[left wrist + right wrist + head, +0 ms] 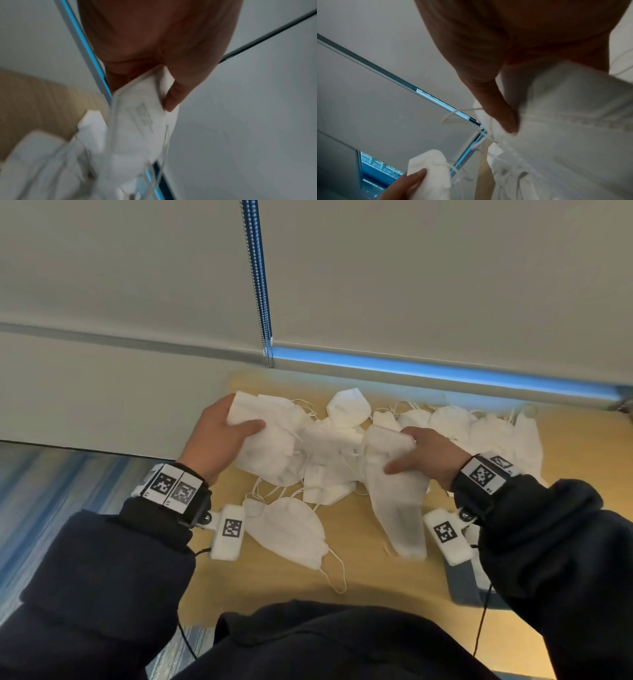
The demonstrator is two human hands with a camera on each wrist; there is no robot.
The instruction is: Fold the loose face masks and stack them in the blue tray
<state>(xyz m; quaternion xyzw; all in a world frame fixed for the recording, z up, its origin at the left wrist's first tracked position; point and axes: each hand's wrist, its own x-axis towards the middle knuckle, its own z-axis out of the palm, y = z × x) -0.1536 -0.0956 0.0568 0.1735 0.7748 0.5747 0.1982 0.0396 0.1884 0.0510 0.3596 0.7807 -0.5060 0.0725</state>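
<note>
A striped blue carpet [51, 491] lies at far left, below a pale wall and lowered blinds [411, 285]. A light wood worktop [376, 577] carries a spread of loose white face masks [445, 422]. The left hand [219, 440] grips one mask [267, 440], fingers curled round its edge. The right hand [431, 457] pinches another mask [397, 501] hanging down. A blue tray [466, 587] peeks out under the right sleeve.

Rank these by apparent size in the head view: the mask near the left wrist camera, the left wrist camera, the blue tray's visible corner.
1. mask
2. left wrist camera and blue tray corner: look alike, unranked; the tray is mostly hidden.
</note>
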